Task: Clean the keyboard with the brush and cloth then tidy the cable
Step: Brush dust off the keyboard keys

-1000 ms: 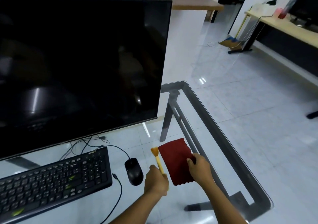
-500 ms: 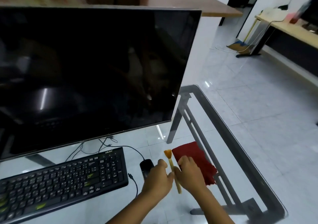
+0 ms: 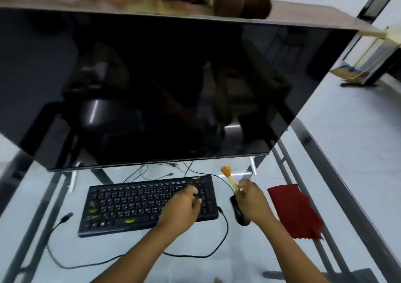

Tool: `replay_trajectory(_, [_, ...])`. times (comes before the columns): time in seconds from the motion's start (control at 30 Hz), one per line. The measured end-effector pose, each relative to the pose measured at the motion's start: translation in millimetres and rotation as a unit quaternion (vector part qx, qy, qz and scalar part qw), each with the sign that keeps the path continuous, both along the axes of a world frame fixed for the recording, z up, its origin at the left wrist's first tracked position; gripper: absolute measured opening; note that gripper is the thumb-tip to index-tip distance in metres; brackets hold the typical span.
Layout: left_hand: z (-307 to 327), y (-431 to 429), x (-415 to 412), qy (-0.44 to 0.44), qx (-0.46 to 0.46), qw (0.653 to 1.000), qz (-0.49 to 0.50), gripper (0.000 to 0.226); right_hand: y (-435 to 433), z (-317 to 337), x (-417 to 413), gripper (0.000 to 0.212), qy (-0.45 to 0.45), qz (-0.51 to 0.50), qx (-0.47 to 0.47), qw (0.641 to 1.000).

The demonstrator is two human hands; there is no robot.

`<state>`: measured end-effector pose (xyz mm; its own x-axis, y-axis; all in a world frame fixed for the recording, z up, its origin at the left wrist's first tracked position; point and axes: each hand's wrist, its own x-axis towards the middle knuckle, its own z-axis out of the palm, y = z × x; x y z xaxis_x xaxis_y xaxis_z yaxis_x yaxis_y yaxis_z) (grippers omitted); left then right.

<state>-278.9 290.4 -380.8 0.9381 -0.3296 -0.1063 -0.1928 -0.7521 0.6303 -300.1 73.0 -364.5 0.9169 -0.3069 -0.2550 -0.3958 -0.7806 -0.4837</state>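
Note:
A black keyboard (image 3: 134, 204) lies on the glass table (image 3: 217, 267) in front of the monitor. My left hand (image 3: 184, 206) rests over its right end with loosely curled fingers and holds nothing I can make out. Just right of the keyboard, my right hand (image 3: 251, 200) grips the yellow handle of a small brush (image 3: 229, 176), its orange bristles pointing up and away. The red cloth (image 3: 295, 211) lies flat to the right of that hand. The keyboard's black cable (image 3: 195, 255) loops loosely over the glass, with its plug (image 3: 65, 216) lying free at the left.
A large dark monitor (image 3: 162, 87) fills the view above the keyboard. A black mouse (image 3: 239, 214) sits under my right wrist, partly hidden. Thin cables (image 3: 152, 172) trail beneath the monitor. The table's metal frame (image 3: 338, 196) runs along the right edge, floor beyond.
The brush passed from my left hand to my right. My right hand left the cloth, and my left hand moved onto the keyboard. The view swung left.

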Motion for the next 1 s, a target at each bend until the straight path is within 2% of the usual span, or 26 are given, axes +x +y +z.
replay_trajectory(0.1, [-1, 56, 8, -0.033, -0.032, 0.998, 0.03, 0.028, 52, 22, 14, 0.005, -0.063, 0.021, 0.069, 0.995])
replay_trajectory(0.2, [-5, 112, 12, -0.068, -0.051, 0.994, 0.062, 0.038, 102, 37, 24, 0.007, -0.084, 0.027, 0.135, 0.987])
replay_trajectory(0.33, [-20, 177, 11, -0.087, -0.078, 0.985, 0.129, 0.043, 158, 42, 31, 0.019, -0.099, 0.014, 0.225, 0.969])
replay_trajectory(0.43, [-31, 211, 11, -0.07, -0.115, 0.969, 0.206, 0.043, 180, 44, 40, 0.026, -0.129, 0.007, 0.237, 0.963])
replay_trajectory(0.5, [-37, 226, 10, -0.036, -0.136, 0.958, 0.251, 0.043, 190, 47, 45, 0.023, -0.15, -0.033, 0.318, 0.936])
replay_trajectory(0.57, [-42, 235, 13, -0.018, -0.143, 0.956, 0.254, 0.043, 203, 48, 49, 0.012, -0.157, -0.068, 0.399, 0.901])
replay_trajectory(0.6, [-44, 238, 16, -0.01, -0.147, 0.957, 0.251, 0.043, 212, 46, 50, 0.006, -0.158, -0.068, 0.397, 0.901])
replay_trajectory(0.67, [-47, 242, 22, 0.019, -0.169, 0.953, 0.252, 0.043, 234, 37, 51, 0.009, -0.141, -0.046, 0.38, 0.913])
replay_trajectory(0.77, [-51, 245, 29, 0.047, -0.2, 0.94, 0.273, 0.043, 273, 16, 38, 0.011, -0.055, 0.047, 0.388, 0.919])
replay_trajectory(0.83, [-53, 247, 30, 0.039, -0.193, 0.939, 0.282, 0.042, 287, -1, 25, 0.011, 0.019, 0.133, 0.337, 0.932])
replay_trajectory(0.87, [-54, 248, 29, 0.032, -0.19, 0.941, 0.277, 0.041, 288, -9, 22, 0.011, 0.02, 0.162, 0.294, 0.942])
replay_trajectory(0.93, [-57, 253, 29, 0.024, -0.192, 0.945, 0.263, 0.041, 282, -13, 26, 0.01, -0.076, 0.163, 0.199, 0.963])
replay_trajectory(1.0, [-61, 257, 30, 0.018, -0.197, 0.947, 0.254, 0.041, 274, -7, 33, 0.011, -0.193, 0.099, 0.189, 0.958])
